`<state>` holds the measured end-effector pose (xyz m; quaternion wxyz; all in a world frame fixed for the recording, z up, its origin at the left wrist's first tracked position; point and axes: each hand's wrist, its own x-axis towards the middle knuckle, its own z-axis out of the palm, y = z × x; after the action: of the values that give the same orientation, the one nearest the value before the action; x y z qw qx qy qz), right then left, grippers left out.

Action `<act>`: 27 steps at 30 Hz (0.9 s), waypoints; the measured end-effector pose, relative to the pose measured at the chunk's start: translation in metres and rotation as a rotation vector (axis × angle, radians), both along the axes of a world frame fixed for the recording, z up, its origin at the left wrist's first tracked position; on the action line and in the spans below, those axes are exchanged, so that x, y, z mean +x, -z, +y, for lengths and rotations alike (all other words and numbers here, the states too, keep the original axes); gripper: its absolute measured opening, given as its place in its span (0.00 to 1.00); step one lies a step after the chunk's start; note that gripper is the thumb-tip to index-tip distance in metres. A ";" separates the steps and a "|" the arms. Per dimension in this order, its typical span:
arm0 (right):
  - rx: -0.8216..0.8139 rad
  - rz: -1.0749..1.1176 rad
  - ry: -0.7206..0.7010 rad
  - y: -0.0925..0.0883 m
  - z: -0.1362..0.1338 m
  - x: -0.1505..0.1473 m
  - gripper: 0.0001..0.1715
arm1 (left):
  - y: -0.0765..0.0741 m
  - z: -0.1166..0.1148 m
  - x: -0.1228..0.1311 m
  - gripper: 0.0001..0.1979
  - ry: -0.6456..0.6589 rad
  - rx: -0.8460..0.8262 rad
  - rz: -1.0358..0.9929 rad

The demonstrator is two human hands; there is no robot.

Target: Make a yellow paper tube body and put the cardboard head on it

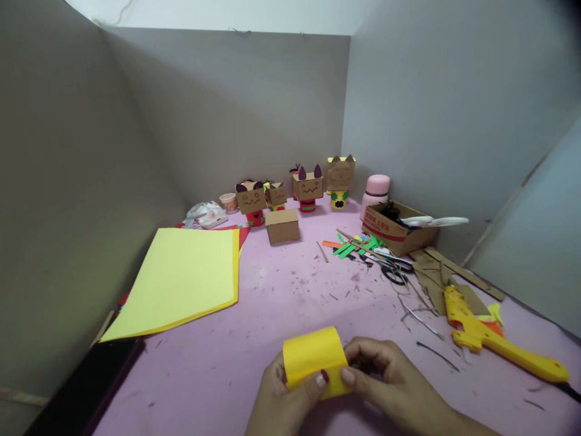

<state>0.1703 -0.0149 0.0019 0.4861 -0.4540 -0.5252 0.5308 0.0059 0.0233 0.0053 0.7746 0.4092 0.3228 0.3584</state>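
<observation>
Clock centred on the yellow paper piece, 12 o'clock toward the back panel.

Item, at the near edge of the table (267, 309): one yellow paper piece (313, 350), bent into a curve, its rounded top toward 12. Long axis of the curve about 9 to 3 o'clock, the right end slightly farther off.

Item: left hand (278, 401), gripping the piece from 8 o'clock; thumb across the front face, fingers behind.

Item: right hand (388, 383), closed on the piece's right end at 3 o'clock; thumb in front, fingers curled. A dark bit shows by these fingers; what it is cannot be told.

Item, at 9: dark flat slab (84, 387).

Item, near 3: yellow glue gun (472, 330), nozzle toward 12, handle toward 4.

Item, at 10: stack of yellow sheets (186, 281), red paper beneath.

Item, at 2: brown cardboard pieces (431, 281).

Item, between 1 and 2: dark-handled scissors (394, 275).

Item, at 1: green paper strips (347, 249); beyond, an open cardboard box (388, 233) with white-handled scissors (420, 222).

Item, at 12: small closed carton (282, 227).

Item, farthest, 11 to 1: paper cup (229, 203), four box-headed figures (308, 186), pink flask (376, 192).
</observation>
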 end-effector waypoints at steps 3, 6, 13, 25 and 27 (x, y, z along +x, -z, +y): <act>-0.015 0.003 0.004 0.000 0.000 0.001 0.17 | 0.000 0.000 -0.001 0.20 0.017 0.003 -0.009; -0.023 -0.024 0.016 -0.001 0.001 0.001 0.19 | -0.002 0.001 -0.002 0.19 0.096 0.045 -0.054; 0.018 0.043 -0.049 -0.006 0.000 -0.001 0.17 | -0.004 0.000 0.000 0.19 0.078 0.047 -0.013; -0.081 0.022 0.094 -0.001 0.001 0.000 0.17 | -0.005 0.000 0.001 0.16 -0.065 0.103 0.141; -0.100 0.021 0.105 -0.002 0.002 0.000 0.19 | -0.005 0.001 0.001 0.16 -0.084 0.100 0.127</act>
<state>0.1704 -0.0131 0.0040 0.4954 -0.4991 -0.4683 0.5350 0.0071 0.0241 0.0105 0.7154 0.4554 0.3699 0.3794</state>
